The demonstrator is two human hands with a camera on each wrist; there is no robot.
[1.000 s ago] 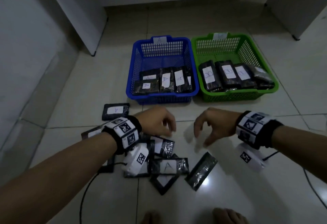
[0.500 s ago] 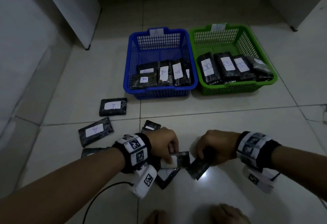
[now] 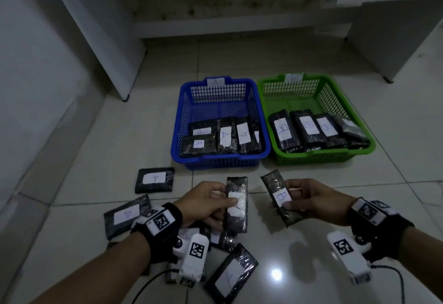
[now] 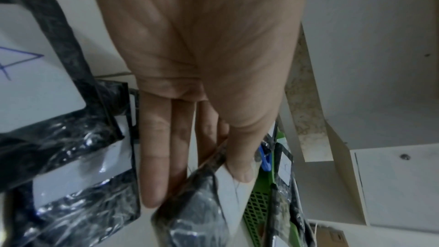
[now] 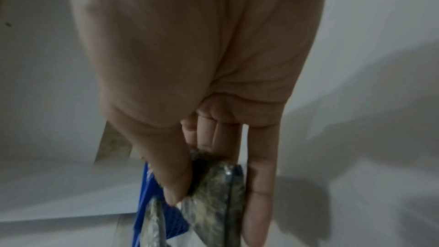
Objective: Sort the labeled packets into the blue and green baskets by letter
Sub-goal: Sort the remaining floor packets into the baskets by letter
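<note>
left hand [image 3: 203, 204] pinches A packet [image 3: 236, 204] mid-length, above floor pile | right hand [image 3: 314, 201] pinches B packet [image 3: 279, 198], short of green basket [image 3: 359, 152] | likely light, soft, slick-wrapped: pinch across middle

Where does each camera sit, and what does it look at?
Head: looks down at blue basket and green basket; both forearms, left hand, right hand show.
Left wrist: looks along the palm at its held packet.
Right wrist: looks along the palm at the B packet.
Shared: both held packets appear in the head view too.
</note>
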